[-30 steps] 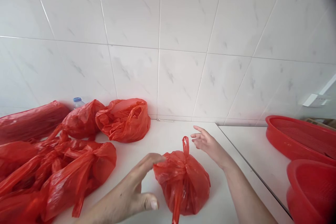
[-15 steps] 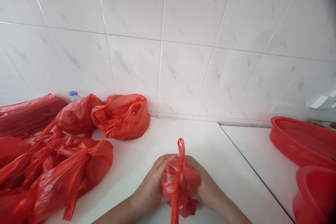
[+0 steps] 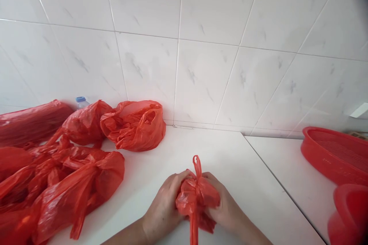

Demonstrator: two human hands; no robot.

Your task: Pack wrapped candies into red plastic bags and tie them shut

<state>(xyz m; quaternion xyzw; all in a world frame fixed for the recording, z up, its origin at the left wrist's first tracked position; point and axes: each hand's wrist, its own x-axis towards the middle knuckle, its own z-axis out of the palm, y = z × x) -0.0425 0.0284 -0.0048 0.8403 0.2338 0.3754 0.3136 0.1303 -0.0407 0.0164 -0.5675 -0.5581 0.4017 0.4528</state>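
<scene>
Both hands have closed in: left hand (image 3: 162,210) and right hand (image 3: 225,208) apparently clench the red bag (image 3: 197,199).

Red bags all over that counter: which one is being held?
The small knotted red bag at front centre, squeezed between the left hand and right hand. The others lie untouched at left.

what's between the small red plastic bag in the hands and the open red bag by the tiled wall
In the head view, only bare white countertop lies between the small red plastic bag and the open red bag.
</scene>
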